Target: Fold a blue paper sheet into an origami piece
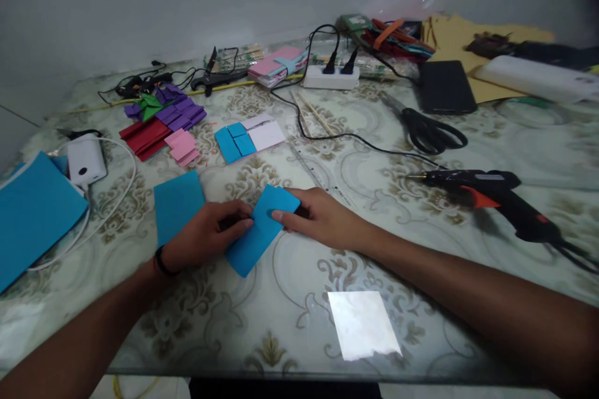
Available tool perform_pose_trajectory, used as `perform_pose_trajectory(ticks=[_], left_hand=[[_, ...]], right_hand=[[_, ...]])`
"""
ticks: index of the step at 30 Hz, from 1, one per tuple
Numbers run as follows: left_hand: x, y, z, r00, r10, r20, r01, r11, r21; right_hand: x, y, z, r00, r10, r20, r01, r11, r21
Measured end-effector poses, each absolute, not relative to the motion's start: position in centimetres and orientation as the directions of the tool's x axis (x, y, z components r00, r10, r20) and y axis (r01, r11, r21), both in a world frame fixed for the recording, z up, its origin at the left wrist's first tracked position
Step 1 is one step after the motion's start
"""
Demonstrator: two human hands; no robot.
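Note:
A folded blue paper piece (262,230) is held tilted above the table between both hands. My left hand (210,232) pinches its left edge with thumb and forefinger. My right hand (318,218) grips the upper right end, thumb on top and fingers behind. Just left of the held piece, a flat blue paper (178,204) lies partly under my left hand. Beyond the hands sits a white card with blue folded pieces (234,142) on its left part. A white square (365,325) shows on the table near the front edge.
Folded red (146,137), pink (182,147) and purple (181,113) papers lie at back left. A large blue sheet (37,215) and white device (87,159) are left. Black scissors (433,131), a glue gun (491,190) and a power strip (331,78) lie right and behind.

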State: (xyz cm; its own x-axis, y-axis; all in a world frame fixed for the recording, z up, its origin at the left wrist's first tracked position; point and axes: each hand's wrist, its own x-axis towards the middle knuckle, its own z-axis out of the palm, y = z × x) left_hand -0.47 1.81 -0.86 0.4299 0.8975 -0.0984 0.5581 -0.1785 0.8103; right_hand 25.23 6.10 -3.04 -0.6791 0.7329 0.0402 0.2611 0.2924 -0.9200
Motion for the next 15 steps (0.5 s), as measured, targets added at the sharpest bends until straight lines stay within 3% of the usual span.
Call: perform_pose_trajectory(ticks=[15], left_hand=[[-0.60, 1.81, -1.12, 0.429, 0.900, -0.081, 0.563, -0.196, 0.803]], right_hand=[[25.32, 6.07, -2.83, -0.680, 0.733, 0.033, 0.274, 0.296, -0.915]])
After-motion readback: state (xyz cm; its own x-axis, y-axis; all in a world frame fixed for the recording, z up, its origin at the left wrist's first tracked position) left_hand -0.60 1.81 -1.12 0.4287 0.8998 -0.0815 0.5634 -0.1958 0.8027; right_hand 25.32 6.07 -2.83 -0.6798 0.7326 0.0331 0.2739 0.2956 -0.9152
